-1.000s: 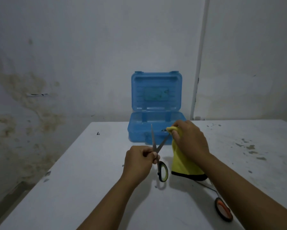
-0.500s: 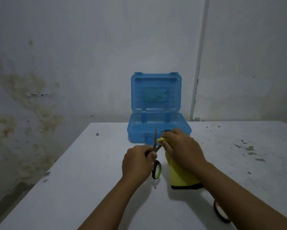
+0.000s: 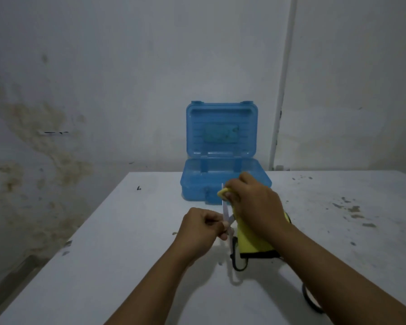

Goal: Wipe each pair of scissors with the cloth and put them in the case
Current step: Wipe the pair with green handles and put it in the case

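Observation:
My left hand [image 3: 201, 227] grips a pair of scissors [image 3: 226, 211] by its upper handle, blades up and spread; a dark handle ring hangs below at the cloth's lower edge. My right hand [image 3: 253, 202] pinches a yellow cloth [image 3: 251, 242] with a black hem around one blade near its tip. The rest of the cloth hangs down under my right wrist. An open blue plastic case [image 3: 220, 184] stands just behind both hands, lid upright. A second pair of scissors [image 3: 308, 299] lies on the table under my right forearm, only one dark handle loop showing.
The white table [image 3: 127, 254] has stains and flaked spots at the right [image 3: 352, 209] and a small dark speck at the left [image 3: 138, 188]. A stained wall rises behind, with a white pipe [image 3: 281, 90] running down it. The table's left edge drops off to the floor.
The cloth in my right hand slid down the blade toward the pivot, then back up near the tip. The scissors stayed upright in my left hand.

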